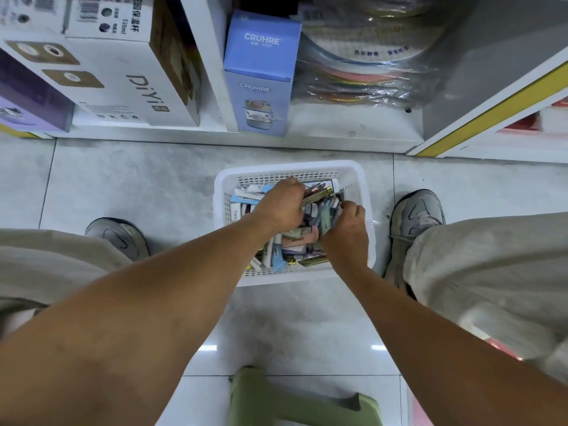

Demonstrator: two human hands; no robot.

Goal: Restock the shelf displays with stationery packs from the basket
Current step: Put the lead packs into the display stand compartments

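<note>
Both hands down in the basket [353, 170] on the floor; left hand [281, 204] grips flat packs [318, 193], right hand [349, 229] curled among more; basket's full, restocking barely begun.

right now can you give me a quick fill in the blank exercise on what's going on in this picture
1. Both hands reach into the white ____ on the floor.
2. The left hand holds a bunch of flat ____.
3. The blue box on the shelf reads ____.
4. A ____ stool stands nearest the camera.

Missing words: basket; packs; CRUHRE; green
</note>
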